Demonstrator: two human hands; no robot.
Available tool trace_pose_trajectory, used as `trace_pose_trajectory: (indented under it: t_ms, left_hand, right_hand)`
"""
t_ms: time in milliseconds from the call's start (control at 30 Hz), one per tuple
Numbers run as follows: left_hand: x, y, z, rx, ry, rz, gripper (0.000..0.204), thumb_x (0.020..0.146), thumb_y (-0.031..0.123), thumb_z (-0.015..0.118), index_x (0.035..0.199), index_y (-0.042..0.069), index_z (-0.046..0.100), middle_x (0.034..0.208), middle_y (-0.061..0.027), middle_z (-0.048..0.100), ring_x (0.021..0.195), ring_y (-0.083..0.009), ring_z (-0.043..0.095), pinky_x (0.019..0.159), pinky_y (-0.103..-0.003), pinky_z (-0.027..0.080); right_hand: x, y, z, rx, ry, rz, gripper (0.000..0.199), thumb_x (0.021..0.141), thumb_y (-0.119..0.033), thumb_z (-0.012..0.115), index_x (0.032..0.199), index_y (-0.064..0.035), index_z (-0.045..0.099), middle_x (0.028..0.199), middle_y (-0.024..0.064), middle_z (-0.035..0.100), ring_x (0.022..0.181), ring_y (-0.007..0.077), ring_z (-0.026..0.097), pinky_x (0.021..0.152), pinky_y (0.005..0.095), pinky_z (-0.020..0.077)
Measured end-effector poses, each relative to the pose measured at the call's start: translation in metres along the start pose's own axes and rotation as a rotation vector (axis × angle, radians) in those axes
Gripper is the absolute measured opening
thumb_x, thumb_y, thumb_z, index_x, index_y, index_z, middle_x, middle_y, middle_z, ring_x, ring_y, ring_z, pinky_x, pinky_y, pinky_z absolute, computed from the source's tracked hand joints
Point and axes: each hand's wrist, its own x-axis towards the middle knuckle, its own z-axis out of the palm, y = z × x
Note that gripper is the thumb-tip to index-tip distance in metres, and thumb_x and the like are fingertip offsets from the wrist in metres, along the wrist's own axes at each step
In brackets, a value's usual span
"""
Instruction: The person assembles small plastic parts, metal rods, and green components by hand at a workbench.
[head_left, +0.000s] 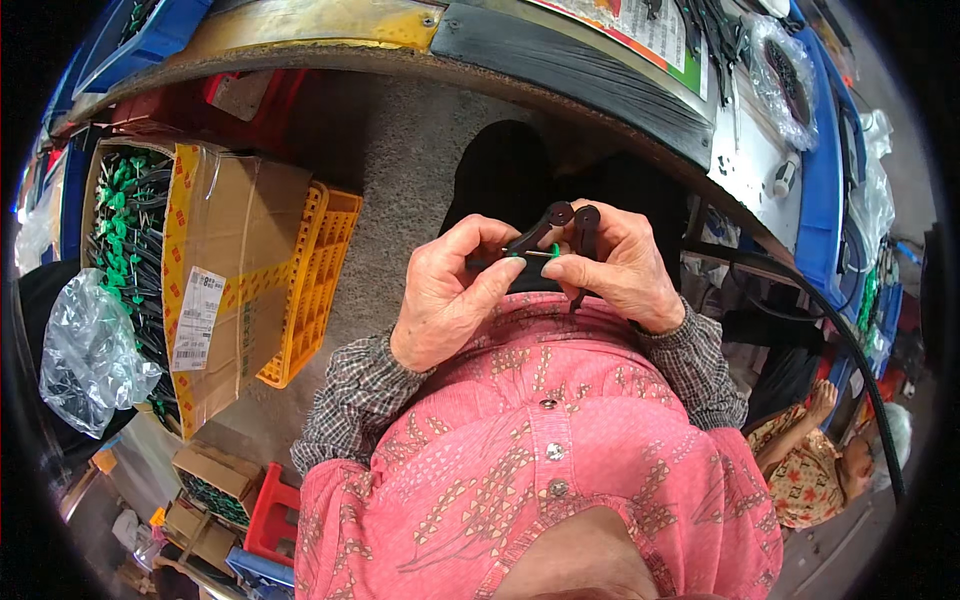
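Close in front of my body, my left hand [455, 285] pinches a black plastic arm with a round end [558, 213] between thumb and fingers. My right hand [630, 270] grips a second black arm with a round end [587, 217], right beside the first. Whether the two arms are joined is hidden by my fingers. A thin metal pin [538, 254] runs between my two thumb tips. At its right end a small green piece [556, 251] sits against my right thumb.
Left of me stands a cardboard box [235, 270] full of black and green parts [125, 220], against an orange crate [320, 270]. A clear plastic bag [90, 350] hangs over it. The workbench [570, 75] curves ahead, with a blue bin [825, 180]. Another person [810, 460] sits at right.
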Motion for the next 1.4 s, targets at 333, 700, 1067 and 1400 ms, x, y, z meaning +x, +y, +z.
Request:
trace_pose_trajectory:
  t_ms: [333,700,1067,1400]
  left_hand:
    - [0.0,-0.008,0.014,-0.222,0.164,0.012,0.018,0.086,0.001,0.067,0.101,-0.002,0.059,0.088,-0.0001,0.06,0.079,-0.0036,0.054,0.069,-0.018,0.044]
    - [0.004,-0.01,0.018,-0.118,0.203,0.133,0.015,0.085,-0.001,0.068,0.098,-0.002,0.061,0.087,-0.002,0.06,0.077,-0.0057,0.058,0.067,-0.019,0.047]
    - [0.004,-0.008,0.017,-0.077,0.225,0.12,0.015,0.083,-0.001,0.069,0.097,-0.002,0.062,0.088,-0.0031,0.06,0.078,-0.0066,0.059,0.068,-0.02,0.048]
    - [0.006,-0.01,0.016,-0.094,0.247,0.185,0.014,0.082,-0.001,0.07,0.094,-0.002,0.063,0.087,-0.0034,0.06,0.076,-0.0064,0.058,0.065,-0.02,0.047]
  right_hand:
    - [0.002,0.017,-0.004,0.028,0.026,-0.039,0.017,0.089,-0.013,0.066,0.098,0.0,0.06,0.071,-0.0037,0.053,0.058,0.0024,0.046,0.05,0.0185,0.0373]
    - [0.005,0.019,0.001,-0.115,0.144,-0.205,0.025,0.08,-0.009,0.075,0.1,-0.0002,0.063,0.079,-0.0031,0.056,0.071,0.0017,0.048,0.06,0.0184,0.0405]
    - [0.006,0.023,-0.001,0.01,0.111,-0.16,0.031,0.078,-0.002,0.075,0.106,-0.0018,0.063,0.088,-0.0009,0.062,0.075,0.0042,0.052,0.069,0.0203,0.0453]
    - [0.008,0.019,0.004,-0.037,0.146,-0.169,0.015,0.083,-0.007,0.07,0.096,0.0004,0.067,0.081,-0.002,0.061,0.071,0.004,0.052,0.064,0.0203,0.0442]
